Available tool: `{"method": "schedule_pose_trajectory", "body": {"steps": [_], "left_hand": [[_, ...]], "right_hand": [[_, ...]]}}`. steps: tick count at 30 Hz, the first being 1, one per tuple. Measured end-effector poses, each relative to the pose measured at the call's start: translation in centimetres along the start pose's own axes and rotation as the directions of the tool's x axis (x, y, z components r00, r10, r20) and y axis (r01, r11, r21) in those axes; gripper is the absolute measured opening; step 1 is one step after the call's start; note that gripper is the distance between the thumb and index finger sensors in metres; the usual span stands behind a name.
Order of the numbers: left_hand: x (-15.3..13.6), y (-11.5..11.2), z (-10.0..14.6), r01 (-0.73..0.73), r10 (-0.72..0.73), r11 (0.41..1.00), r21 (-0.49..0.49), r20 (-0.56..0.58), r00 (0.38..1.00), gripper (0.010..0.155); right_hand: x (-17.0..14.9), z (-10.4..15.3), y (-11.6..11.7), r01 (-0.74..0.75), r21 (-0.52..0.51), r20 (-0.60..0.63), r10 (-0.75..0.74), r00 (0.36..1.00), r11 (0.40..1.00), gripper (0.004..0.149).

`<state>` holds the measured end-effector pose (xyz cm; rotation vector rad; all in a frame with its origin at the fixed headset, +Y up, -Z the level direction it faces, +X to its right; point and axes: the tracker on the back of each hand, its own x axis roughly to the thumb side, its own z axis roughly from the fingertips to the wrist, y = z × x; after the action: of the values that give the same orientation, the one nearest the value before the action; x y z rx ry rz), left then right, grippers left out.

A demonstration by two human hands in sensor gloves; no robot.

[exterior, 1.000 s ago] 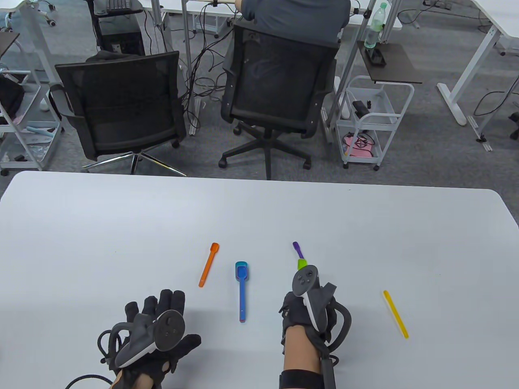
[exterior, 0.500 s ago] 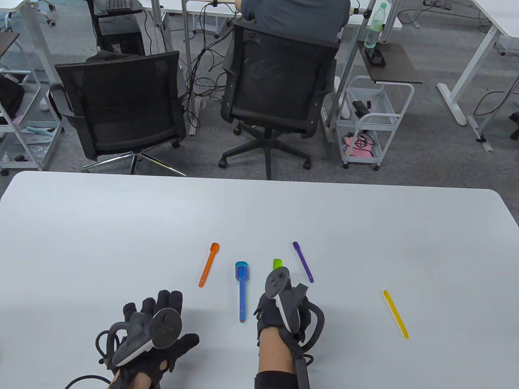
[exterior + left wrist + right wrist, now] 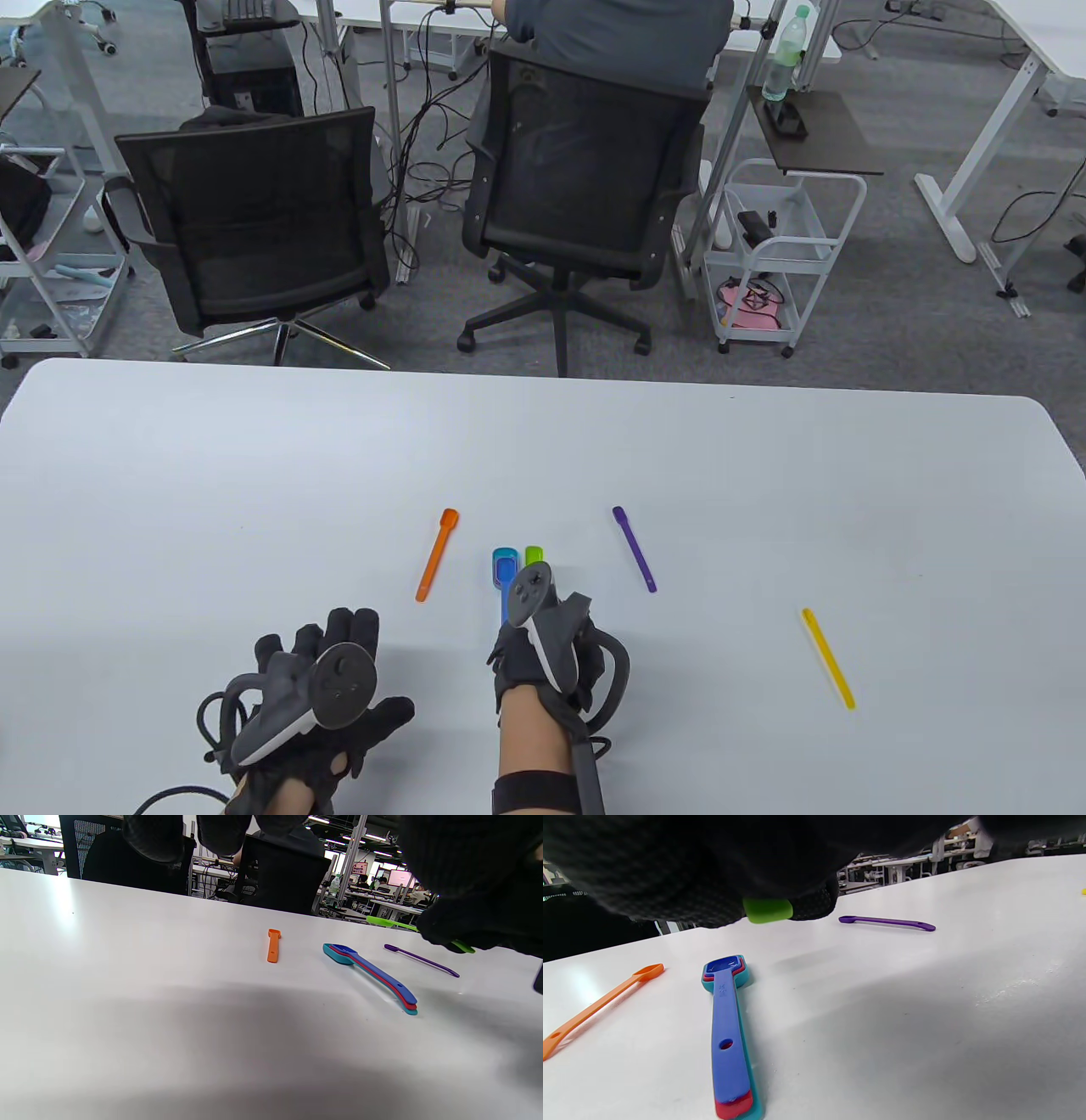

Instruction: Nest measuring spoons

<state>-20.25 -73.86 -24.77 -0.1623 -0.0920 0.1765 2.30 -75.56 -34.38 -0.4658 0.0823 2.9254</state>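
Observation:
A nested stack of teal, red and blue spoons lies mid-table; it also shows in the left wrist view and the right wrist view. My right hand holds a green spoon just right of the stack's bowl and above the table; its green tip shows under my gloved fingers in the right wrist view. An orange spoon lies left of the stack, a purple spoon to its right, a yellow spoon farther right. My left hand rests flat and empty on the table.
The white table reaches back to a far edge. Beyond it stand two black office chairs and a white cart. The orange spoon and the purple spoon also show in the left wrist view.
My right hand has carried the green spoon left, away from the purple spoon and up beside the blue stack's bowl. The left hand has barely moved.

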Motion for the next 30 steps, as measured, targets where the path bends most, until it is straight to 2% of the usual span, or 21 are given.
{"method": "schedule_pose_trajectory", "body": {"steps": [15,30], "left_hand": [[-0.2,0.1,0.0,-0.008,0.008,1.000,-0.004,-0.009,1.000,0.107],[-0.2,0.1,-0.1,-0.009,0.009,1.000,-0.011,-0.008,1.000,0.107]], "right_hand": [[1.7,0.4,2.3,-0.029,0.018,0.045,0.028,0.999,0.999,0.056],[1.7,0.5,2.4,-0.035,0.034,0.044,0.033,0.998,0.999,0.056]]}}
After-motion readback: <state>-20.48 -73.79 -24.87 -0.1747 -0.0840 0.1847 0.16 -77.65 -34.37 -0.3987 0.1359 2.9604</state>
